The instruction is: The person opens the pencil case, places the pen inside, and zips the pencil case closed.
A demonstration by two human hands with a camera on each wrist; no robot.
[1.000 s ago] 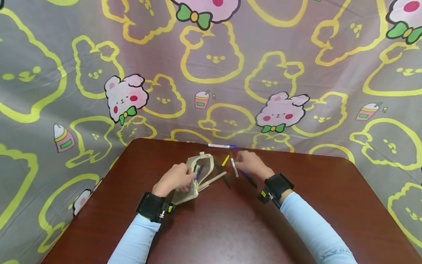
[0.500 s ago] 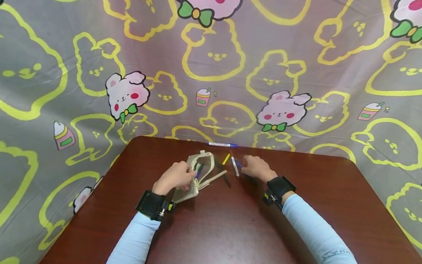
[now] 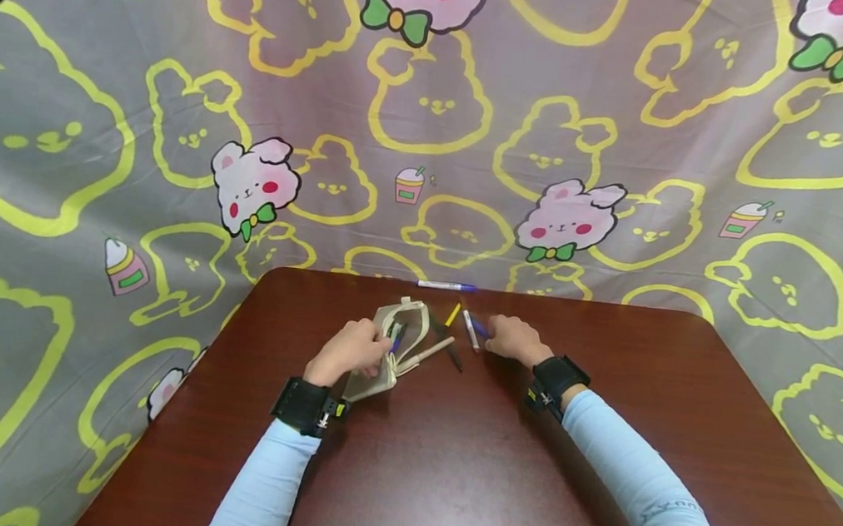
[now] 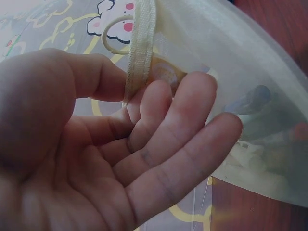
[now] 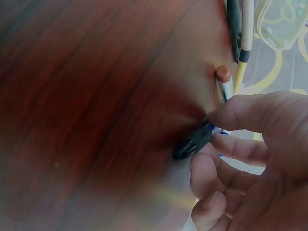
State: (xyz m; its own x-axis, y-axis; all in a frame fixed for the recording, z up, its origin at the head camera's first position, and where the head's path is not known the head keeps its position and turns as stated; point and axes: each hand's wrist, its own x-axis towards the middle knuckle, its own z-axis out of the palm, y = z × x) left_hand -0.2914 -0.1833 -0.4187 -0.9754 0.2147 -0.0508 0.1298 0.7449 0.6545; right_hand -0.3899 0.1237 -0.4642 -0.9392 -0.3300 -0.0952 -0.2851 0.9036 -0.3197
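Observation:
My left hand [image 3: 349, 349] pinches the zip edge [image 4: 141, 48] of a pale translucent pencil pouch [image 3: 369, 387] between thumb and forefinger. The pouch's mouth gapes toward the right, and several pens show inside, blurred through its wall in the left wrist view. To the right, my right hand [image 3: 518, 341] pinches a blue-and-black pen [image 5: 192, 144] between thumb and fingers, low over the table. Its dark end points out past the fingertips; the hand hides part of its length. A white marker [image 3: 471, 331] with a reddish end lies just left of this hand.
Between pouch and white marker lie a yellow pen [image 3: 453, 314], a dark pen [image 3: 456, 358] and a pale stick-shaped piece [image 3: 428, 354] by the pouch mouth. A blue-capped white marker [image 3: 442, 285] lies at the far edge of the brown table [image 3: 479, 468]. Behind hangs a patterned cloth [image 3: 424, 238].
My right hand has shifted slightly right, from over the white marker to the blue-and-black pen, which it now pinches. My left hand keeps its hold on the pouch.

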